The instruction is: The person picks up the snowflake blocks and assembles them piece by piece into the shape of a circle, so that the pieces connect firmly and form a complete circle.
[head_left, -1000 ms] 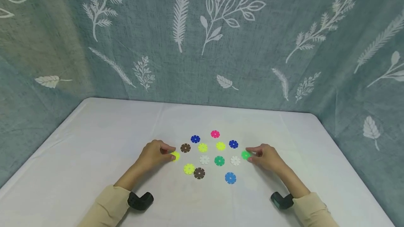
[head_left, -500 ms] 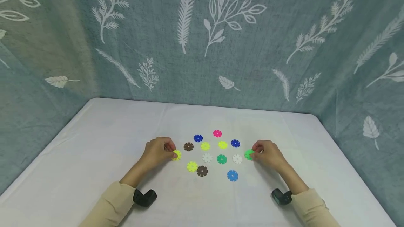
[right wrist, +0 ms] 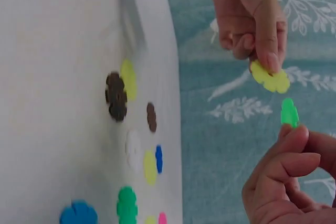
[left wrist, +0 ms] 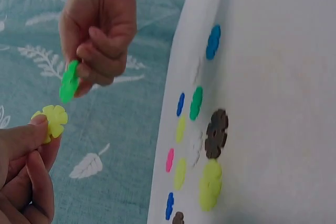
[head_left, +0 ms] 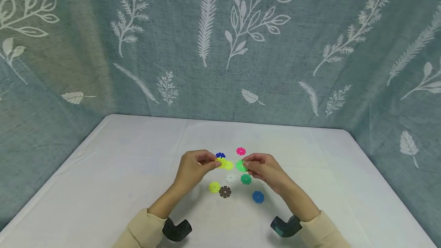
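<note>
My left hand pinches a yellow notched flower-shaped disc between thumb and fingers, above the table. Facing it, my right hand pinches a bright green notched disc. The two discs are close but apart, with a small gap in both wrist views. Below them on the cloth lie a white disc, a darker green disc, a dark brown disc and a light blue disc. My hands hide some of the other discs in the head view.
A pink disc and a dark blue disc lie farther back. Another yellow disc lies beside the dark brown one. The white-covered table meets a green-blue leaf-patterned curtain. Black wrist devices sit by both sleeves.
Both hands have lifted the yellow and bright green discs off the table and brought them inward, toward each other, over the middle of the loose discs. The head view has shifted slightly.
</note>
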`<state>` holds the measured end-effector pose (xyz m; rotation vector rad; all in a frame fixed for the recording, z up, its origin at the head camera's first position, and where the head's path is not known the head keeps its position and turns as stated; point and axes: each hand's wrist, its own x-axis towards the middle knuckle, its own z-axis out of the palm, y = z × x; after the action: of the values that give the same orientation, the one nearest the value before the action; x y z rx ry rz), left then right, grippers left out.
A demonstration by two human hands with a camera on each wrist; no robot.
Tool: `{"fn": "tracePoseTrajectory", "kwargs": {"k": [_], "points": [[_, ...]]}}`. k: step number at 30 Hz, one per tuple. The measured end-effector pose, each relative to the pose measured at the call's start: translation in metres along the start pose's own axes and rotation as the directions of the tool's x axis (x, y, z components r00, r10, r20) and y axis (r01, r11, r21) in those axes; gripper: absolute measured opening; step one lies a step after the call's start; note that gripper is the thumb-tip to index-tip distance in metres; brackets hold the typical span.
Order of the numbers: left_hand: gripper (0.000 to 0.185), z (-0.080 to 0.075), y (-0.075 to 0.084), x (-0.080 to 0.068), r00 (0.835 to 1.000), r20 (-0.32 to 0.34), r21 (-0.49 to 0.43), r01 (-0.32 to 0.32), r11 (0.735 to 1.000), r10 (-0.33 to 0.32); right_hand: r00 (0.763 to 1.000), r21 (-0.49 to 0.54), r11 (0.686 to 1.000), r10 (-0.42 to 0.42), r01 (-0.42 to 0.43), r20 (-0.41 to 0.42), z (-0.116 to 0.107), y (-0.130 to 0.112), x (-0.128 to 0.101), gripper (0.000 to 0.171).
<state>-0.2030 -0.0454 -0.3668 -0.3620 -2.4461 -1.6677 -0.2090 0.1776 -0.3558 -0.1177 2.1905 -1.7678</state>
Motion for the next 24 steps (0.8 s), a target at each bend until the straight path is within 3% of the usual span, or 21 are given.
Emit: {"fn": "tracePoseTrajectory", "kwargs": {"k": [5,12,18,21,24], "points": [[0.01,0.005,0.0,-0.004,1.0,0.02,-0.03,-0.023,0.999,0.024,1.0,0.101,0.995,0.013,-0.012,-0.011,0.012,-0.001,0.001,0.027],[0.01,0.009,-0.003,-0.009,0.994,0.004,-0.039,-0.11,0.993,0.11,0.999,0.119,0.993,0.005,-0.009,0.034,0.017,-0.003,-0.004,0.031],[0.008,0.015,0.002,-0.016,0.982,-0.093,0.045,-0.162,0.986,0.165,1.0,0.103,0.995,0.012,-0.014,0.025,0.021,-0.005,-0.009,0.03],[0.01,0.021,0.002,-0.022,0.966,-0.159,0.103,-0.189,0.977,0.204,1.0,0.084,0.996,-0.008,0.007,0.01,0.023,-0.003,-0.01,0.028],[0.011,0.026,-0.002,-0.028,0.952,-0.151,0.17,-0.241,0.956,0.267,0.999,0.021,0.999,-0.041,0.04,0.014,0.022,0.005,-0.009,0.026]]}}
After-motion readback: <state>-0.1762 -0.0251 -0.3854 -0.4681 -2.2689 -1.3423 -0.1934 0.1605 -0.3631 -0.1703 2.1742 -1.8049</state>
